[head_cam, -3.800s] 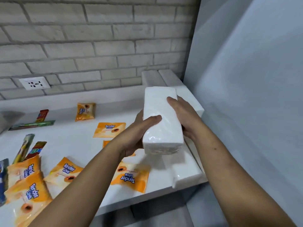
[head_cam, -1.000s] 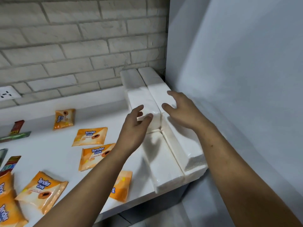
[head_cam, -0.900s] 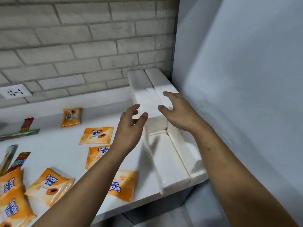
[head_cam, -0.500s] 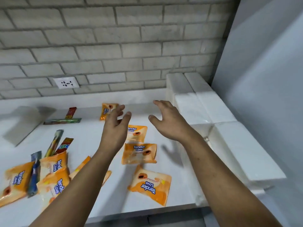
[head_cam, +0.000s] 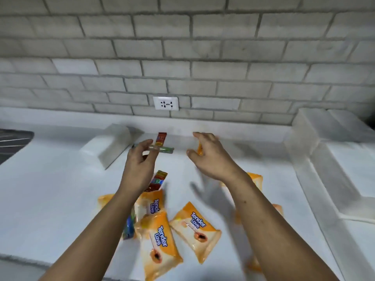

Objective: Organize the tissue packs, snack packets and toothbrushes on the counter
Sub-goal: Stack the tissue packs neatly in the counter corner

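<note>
My left hand (head_cam: pixel 140 161) and my right hand (head_cam: pixel 211 155) hover open and empty above the middle of the white counter (head_cam: pixel 50 199). Several orange "Tender Love" snack packets (head_cam: pixel 195 230) lie scattered near the front edge under my forearms. One more orange packet (head_cam: pixel 199 149) shows behind my right fingers. Packaged toothbrushes (head_cam: pixel 161 138) lie by the back ledge, and another red one (head_cam: pixel 157 180) pokes out beside my left wrist. White tissue packs (head_cam: pixel 324 159) are lined up along the right side. A single tissue pack (head_cam: pixel 109 147) lies at the back left.
A grey brick wall with a white socket (head_cam: pixel 166 103) rises behind the counter. A dark ribbed surface (head_cam: pixel 12 142) shows at the far left edge. The counter's front edge runs along the bottom of the view.
I let go of the tissue pack on the stack at the right. Both hands then swung left, empty, over the middle of the counter, and my view turned left with them.
</note>
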Motion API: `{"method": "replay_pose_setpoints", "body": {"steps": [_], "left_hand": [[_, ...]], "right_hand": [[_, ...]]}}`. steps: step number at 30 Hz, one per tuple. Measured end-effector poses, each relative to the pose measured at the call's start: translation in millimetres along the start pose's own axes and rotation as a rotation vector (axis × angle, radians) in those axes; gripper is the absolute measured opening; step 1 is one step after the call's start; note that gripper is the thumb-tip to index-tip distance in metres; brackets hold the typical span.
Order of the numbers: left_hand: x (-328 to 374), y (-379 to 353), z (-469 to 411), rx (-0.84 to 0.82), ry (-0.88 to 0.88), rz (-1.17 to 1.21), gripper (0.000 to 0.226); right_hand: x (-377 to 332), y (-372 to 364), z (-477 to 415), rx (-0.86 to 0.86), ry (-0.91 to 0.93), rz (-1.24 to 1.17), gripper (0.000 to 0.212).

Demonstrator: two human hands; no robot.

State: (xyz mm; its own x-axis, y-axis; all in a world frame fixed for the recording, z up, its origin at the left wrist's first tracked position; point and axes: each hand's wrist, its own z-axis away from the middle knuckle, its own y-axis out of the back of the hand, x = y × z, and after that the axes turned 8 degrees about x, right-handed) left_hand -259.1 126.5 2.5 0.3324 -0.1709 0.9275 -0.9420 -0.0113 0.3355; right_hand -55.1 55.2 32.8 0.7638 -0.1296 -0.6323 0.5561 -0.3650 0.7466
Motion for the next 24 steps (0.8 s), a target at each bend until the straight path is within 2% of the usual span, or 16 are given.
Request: {"method": "replay_pose_setpoints", "body": {"steps": [3,11,15,21,24], "left_hand": [[-22,37,-26,0.043,0.042,-0.026,0.038],[-66,106,-83,0.143,0.153,-0.054,0.042],[-86,126,-107,0.174,0.224,-0.058,0.044],[-103,140,-128,0.19,0.345,-0.039,0.066],[-115,140,-139,0.22,0.424,-0.054,0.06]], "right_hand": [[-25,-35,-21,-0.04,0.02,-0.021,0.066],[-82,-117,-78,-0.157,0.064,-0.053,0.067],[-99,-150,-108,-0.232,0.1,-0.059,0.066],[-104,-191,-160,-0.347,0.104,-0.019,0.069],[-99,-210,-186,-0.41,0.108,0.008,0.069]]}}
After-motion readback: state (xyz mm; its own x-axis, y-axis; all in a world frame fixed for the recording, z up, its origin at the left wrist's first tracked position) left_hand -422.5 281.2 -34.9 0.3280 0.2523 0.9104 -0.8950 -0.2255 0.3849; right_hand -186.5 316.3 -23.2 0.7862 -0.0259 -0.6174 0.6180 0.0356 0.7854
